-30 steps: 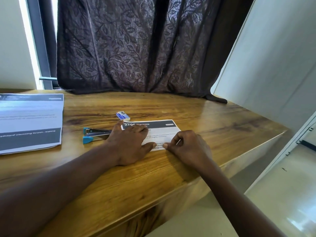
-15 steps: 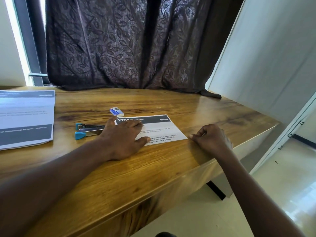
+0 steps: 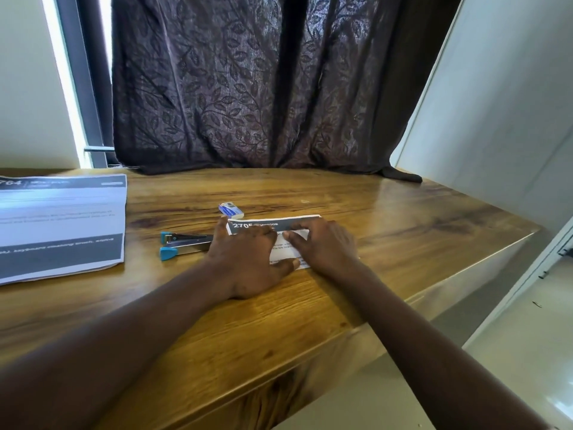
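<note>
A folded printed sheet (image 3: 297, 221) with a dark header band lies on the wooden table (image 3: 403, 231). My left hand (image 3: 248, 256) lies flat on the sheet's left part, fingers spread and thumb at its near edge. My right hand (image 3: 325, 246) rests on the sheet's right part, its fingers pointing left and pressing on the paper. Most of the sheet is hidden under both hands.
A blue and metal stapler (image 3: 183, 243) lies just left of my left hand. A small blue and white staple box (image 3: 231, 210) sits behind the sheet. A stack of printed papers (image 3: 59, 225) covers the table's left end. A dark curtain (image 3: 263, 88) hangs behind; the table's edge drops off at right.
My right hand has moved left from the sheet's right end onto the paper. The sheet now looks narrower, its right part folded over. My left hand has stayed put.
</note>
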Motion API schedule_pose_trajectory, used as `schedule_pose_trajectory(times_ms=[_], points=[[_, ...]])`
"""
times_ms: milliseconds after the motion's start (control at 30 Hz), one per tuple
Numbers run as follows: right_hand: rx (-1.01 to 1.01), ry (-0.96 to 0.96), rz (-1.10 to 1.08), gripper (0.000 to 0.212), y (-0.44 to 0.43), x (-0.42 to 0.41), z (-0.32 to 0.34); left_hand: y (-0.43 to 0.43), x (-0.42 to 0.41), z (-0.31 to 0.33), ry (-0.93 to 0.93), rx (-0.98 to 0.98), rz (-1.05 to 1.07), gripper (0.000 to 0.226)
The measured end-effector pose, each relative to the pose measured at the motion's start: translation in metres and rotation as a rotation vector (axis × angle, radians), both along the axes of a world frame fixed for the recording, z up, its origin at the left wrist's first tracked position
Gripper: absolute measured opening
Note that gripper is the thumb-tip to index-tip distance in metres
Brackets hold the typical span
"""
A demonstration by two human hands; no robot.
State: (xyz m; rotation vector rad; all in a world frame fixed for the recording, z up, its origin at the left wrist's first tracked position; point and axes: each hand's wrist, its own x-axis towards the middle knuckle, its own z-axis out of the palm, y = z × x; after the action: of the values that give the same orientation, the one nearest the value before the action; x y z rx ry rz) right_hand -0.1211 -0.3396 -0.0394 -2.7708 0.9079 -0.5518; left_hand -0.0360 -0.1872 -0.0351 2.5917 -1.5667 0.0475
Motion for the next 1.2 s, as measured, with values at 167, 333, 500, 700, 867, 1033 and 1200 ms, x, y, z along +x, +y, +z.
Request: schedule_pose_trajectory(times_ms=[167,333,500,700,867,1033,1200], points=[[-0.005,-0.01,0.006,0.047,-0.003,-0.004,-0.004,0.004,0.004,0.003,0.062,0.014,0.032,0.082],[0.011,-0.027,0.015,0.046,-0.002,-0.004,-0.004,0.026,0.017,0.004,0.079,0.009,0.074,0.084],[0.015,-0.025,0.022,0.044,-0.002,-0.005,-0.003,0.044,0.019,0.003,0.134,-0.044,0.074,0.08],[-0.011,-0.017,0.04,0.043,-0.001,-0.006,-0.004,0.056,0.028,0.003,0.118,-0.052,0.053,0.076],[-0.065,0.042,0.068,0.04,0.004,-0.004,0.001,0.053,0.033,0.002,0.039,-0.152,0.051,0.073],[-0.129,0.114,0.078,0.035,0.006,0.0,0.003,0.048,0.039,0.005,-0.011,-0.046,0.083,0.081],[-0.145,0.079,0.235,0.021,0.001,0.034,0.017,0.046,0.038,0.005,0.001,-0.015,0.111,0.085]])
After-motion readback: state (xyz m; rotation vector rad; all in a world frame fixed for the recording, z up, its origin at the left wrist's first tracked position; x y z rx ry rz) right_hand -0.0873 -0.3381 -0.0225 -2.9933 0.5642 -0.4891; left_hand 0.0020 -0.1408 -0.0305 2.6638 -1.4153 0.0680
